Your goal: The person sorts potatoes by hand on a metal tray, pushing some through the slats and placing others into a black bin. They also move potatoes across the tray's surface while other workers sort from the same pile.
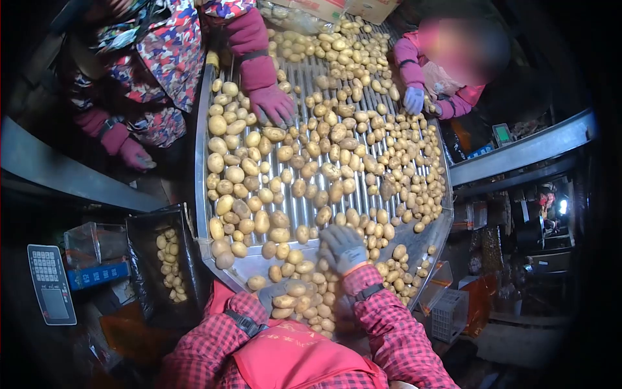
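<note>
My left hand (pixel 271 295), in a grey glove, is at the near end of the sorting table, cupped around a few potatoes (pixel 284 302) that partly cover its fingers. My right hand (pixel 343 249), also gloved in grey, lies palm down over the potatoes at the lower edge of the rollers, fingers spread and grasping none. Between my two arms, a heap of potatoes (pixel 317 298) lies against my red apron (pixel 304 356). Many more potatoes (pixel 337 133) of mixed sizes cover the metal rollers (pixel 295 201) ahead.
At the far left, a co-worker's purple-gloved hand (pixel 272 106) rests on the potatoes. Another person's pale-gloved hand (pixel 413 100) is at the right edge. A black-lined crate (pixel 146 259) with potatoes and a scale display (pixel 52 285) stand left; a grey crate (pixel 449 316) stands right.
</note>
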